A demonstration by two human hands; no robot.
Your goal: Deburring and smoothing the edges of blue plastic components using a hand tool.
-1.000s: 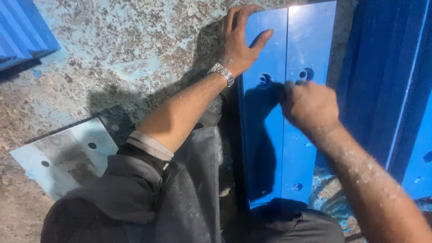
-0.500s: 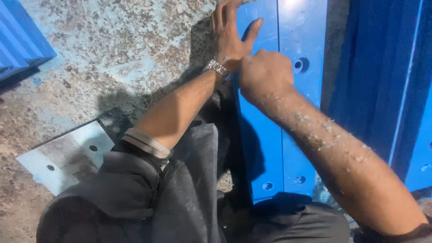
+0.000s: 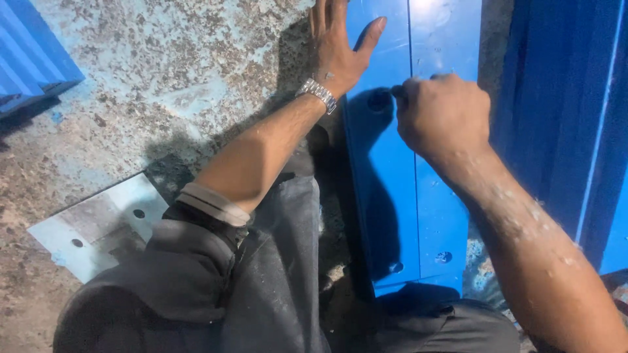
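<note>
Two long blue panels lie side by side on the floor, the left panel (image 3: 383,196) and the right panel (image 3: 445,39). My left hand (image 3: 333,46), with a metal watch (image 3: 318,93) on the wrist, lies flat with fingers apart across the left panel's outer edge. My right hand (image 3: 441,114) is curled into a fist over the seam, its fingertips beside a round hole (image 3: 378,100) in the left panel. Anything inside the fist is hidden. Two more holes (image 3: 395,267) sit near the panels' near end.
A pale grey-blue metal plate (image 3: 98,229) with small holes lies at lower left. A blue ribbed sheet (image 3: 26,52) is at upper left, and large blue panels (image 3: 556,98) stand along the right. The floor (image 3: 163,85) is paint-speckled concrete. My grey-trousered knee (image 3: 261,294) fills the bottom.
My right hand went left across the seam over the left panel's hole, then drew back right, uncovering that hole. My left hand stayed flat on the panel edge.
</note>
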